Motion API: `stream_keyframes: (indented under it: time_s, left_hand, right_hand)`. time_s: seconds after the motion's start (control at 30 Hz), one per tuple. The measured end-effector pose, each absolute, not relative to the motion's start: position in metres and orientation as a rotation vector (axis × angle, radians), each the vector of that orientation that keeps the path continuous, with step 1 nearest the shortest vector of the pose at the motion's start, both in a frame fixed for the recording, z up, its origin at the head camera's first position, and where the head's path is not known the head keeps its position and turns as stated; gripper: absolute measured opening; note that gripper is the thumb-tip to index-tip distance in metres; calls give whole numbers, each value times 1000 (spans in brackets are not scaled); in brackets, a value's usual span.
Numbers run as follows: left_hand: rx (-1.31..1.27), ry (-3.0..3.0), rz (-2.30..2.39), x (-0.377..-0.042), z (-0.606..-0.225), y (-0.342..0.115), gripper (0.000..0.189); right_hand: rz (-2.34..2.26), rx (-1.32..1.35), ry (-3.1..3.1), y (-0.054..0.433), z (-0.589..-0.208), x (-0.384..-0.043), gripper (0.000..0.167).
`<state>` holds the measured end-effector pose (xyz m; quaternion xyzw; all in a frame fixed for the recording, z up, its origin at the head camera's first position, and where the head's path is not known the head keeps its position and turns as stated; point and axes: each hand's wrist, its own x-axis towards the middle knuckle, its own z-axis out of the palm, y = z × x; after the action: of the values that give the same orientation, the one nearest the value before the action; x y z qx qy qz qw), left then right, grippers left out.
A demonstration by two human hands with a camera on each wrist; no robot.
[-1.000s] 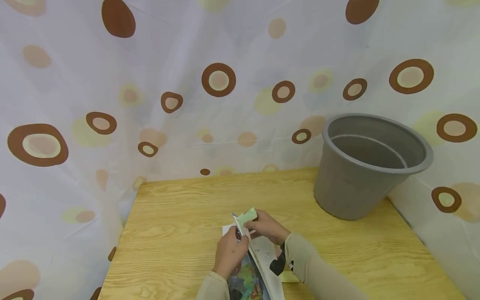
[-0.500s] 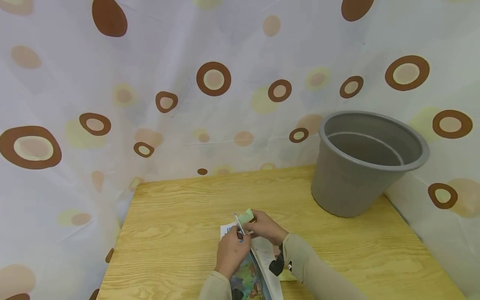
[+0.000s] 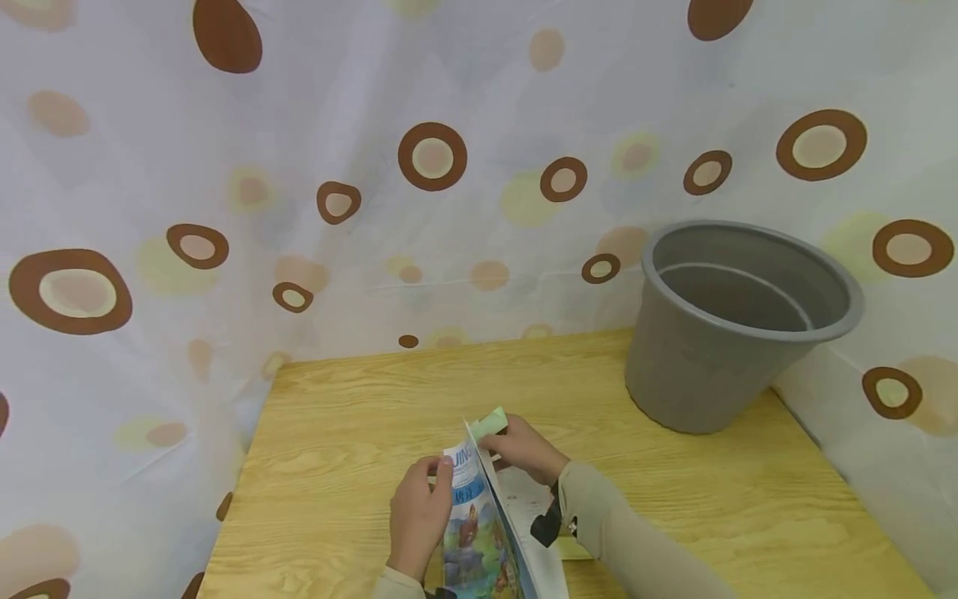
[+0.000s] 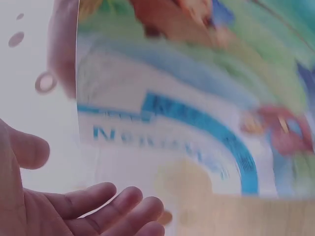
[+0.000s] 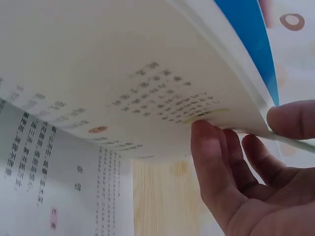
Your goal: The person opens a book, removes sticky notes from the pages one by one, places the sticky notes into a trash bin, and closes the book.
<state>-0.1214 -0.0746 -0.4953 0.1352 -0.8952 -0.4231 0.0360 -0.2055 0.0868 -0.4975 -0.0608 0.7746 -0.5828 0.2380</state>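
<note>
A thin book [image 3: 479,541] stands on edge, partly opened, at the front middle of the table; its cover carries a colourful picture and blue lettering. My right hand [image 3: 527,449] pinches its leaves near the top edge, thumb on one side and fingers on the other. In the right wrist view, printed pages [image 5: 123,73] hang open beside that hand. A pale green piece of paper [image 3: 490,423] sticks out at the right fingertips. My left hand [image 3: 419,507] is beside the cover's left edge. The left wrist view shows its relaxed fingers [image 4: 130,211] apart from the cover [image 4: 197,59].
A large grey bucket [image 3: 696,374] stands at the back right of the wooden table [image 3: 359,416]. A patterned curtain [image 3: 486,208] rises behind and at both sides. Something flat and yellow [image 3: 573,549] lies under the right forearm.
My left hand has let go of the book's top edge and moved left, uncovering the cover's lettering and picture. The right hand keeps its pinch, almost in place.
</note>
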Motion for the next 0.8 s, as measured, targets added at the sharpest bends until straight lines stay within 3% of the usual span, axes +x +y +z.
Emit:
stream_keyframes:
  time_s: [0.27, 0.6, 0.8]
  left_hand:
    - [505, -2629, -1341, -107, -501, -104, 32]
    - [223, -2513, -1385, -94, -478, -98, 16]
    - [251, -2773, -1256, -101, -482, -84, 47]
  right_hand:
    - [-1590, -126, 2134, 70, -493, -202, 30]
    - [-1606, -140, 2125, 51, -491, -200, 27]
    - [-1621, -189, 2138, 44, -491, -198, 27]
